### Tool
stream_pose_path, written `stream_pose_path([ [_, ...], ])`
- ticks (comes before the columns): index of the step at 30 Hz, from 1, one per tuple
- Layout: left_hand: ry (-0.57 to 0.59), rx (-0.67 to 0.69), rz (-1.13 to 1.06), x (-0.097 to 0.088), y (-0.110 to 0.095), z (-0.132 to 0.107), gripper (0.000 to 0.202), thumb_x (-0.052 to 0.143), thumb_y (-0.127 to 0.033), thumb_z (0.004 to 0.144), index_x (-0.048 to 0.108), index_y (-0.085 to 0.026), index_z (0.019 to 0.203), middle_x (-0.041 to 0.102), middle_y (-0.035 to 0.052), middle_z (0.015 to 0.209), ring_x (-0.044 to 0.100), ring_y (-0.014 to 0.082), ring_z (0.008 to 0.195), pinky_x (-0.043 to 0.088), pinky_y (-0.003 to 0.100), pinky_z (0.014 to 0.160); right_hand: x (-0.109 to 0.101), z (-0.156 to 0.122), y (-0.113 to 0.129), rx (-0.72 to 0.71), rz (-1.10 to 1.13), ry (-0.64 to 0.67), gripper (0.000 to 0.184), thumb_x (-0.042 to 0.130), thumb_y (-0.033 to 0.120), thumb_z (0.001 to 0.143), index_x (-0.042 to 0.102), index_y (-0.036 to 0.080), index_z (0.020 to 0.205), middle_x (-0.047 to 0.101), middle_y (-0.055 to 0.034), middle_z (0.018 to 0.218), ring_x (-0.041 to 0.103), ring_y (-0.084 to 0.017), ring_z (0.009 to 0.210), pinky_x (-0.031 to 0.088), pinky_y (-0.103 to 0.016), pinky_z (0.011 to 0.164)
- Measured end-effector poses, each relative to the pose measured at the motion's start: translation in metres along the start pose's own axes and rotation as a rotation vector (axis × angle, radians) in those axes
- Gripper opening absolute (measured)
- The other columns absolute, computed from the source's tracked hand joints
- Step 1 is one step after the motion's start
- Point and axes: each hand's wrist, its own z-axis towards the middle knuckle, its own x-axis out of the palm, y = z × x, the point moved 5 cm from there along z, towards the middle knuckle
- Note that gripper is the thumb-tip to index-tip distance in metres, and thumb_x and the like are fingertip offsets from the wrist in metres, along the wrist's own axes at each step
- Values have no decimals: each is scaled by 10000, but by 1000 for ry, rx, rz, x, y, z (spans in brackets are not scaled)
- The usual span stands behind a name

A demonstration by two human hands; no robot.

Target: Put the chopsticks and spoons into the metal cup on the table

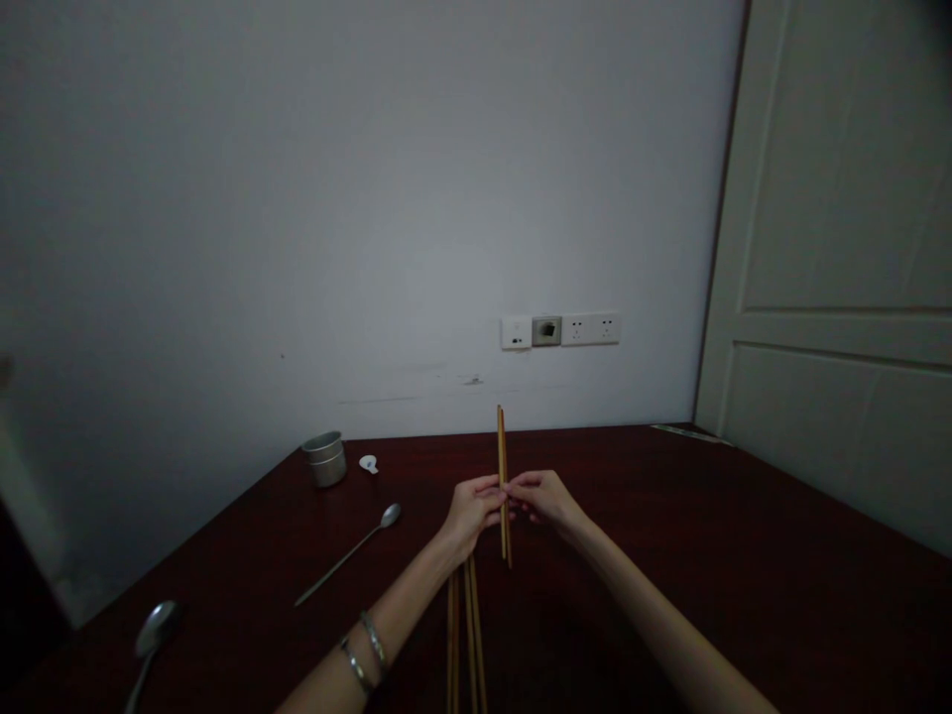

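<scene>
A pair of chopsticks [501,446] stands nearly upright above the table, pinched between my two hands. My left hand [471,506] is closed on the pair from the left, thumb and fingers around the middle. From the right, my right hand [544,496] pinches the same chopsticks with thumb and forefinger; its other fingers curl below. More wooden chopsticks [476,635] lie on the table beneath and beside my left forearm, their upper ends partly hidden by that arm.
On the dark red table [595,595], a long-handled spoon [349,550] lies left of my hands. Another spoon [156,630] is at the lower left. A metal cup [325,460] and a small white spoon-shaped piece [368,463] stand farther back. The wall [416,198] has sockets [590,328].
</scene>
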Motion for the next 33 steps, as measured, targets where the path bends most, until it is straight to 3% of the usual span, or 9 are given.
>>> stream_pose_path([
  [10, -3, 27, 30, 2, -3, -5, 282, 634, -89, 649, 578, -62, 924, 651, 142, 810, 636, 214, 712, 511, 354, 679, -2, -2, 12, -104, -116, 27, 264, 632, 356, 641, 648, 93, 628, 543, 17, 456, 381, -24, 340, 294, -138, 312],
  [16, -24, 52, 24, 3, -7, -7, 275, 594, -52, 655, 566, -55, 928, 651, 134, 805, 635, 207, 712, 513, 333, 666, -1, 2, 16, -125, -203, -43, 202, 618, 288, 658, 666, 92, 649, 602, -13, 501, 440, -42, 340, 343, -142, 319],
  [23, -67, 69, 9, -3, -11, -7, 265, 607, -47, 646, 564, -68, 907, 650, 122, 791, 632, 185, 665, 516, 327, 641, 6, 2, 26, -133, -264, -85, 220, 674, 326, 603, 667, 108, 626, 617, -23, 511, 507, -74, 363, 402, -154, 338],
  [29, -39, 104, 26, 1, -16, -10, 220, 604, -77, 659, 583, -78, 877, 648, 109, 770, 632, 188, 671, 515, 326, 644, 4, -2, 43, -236, -387, -221, 267, 665, 389, 602, 650, 127, 656, 640, -45, 553, 579, -125, 464, 421, -177, 407],
  [33, -26, 110, 44, 3, -17, -12, 233, 624, -104, 648, 594, -86, 878, 646, 110, 788, 631, 195, 699, 515, 320, 639, 2, 4, 55, -364, -453, -337, 347, 657, 398, 612, 656, 126, 827, 666, -57, 680, 610, -143, 578, 427, -186, 486],
])
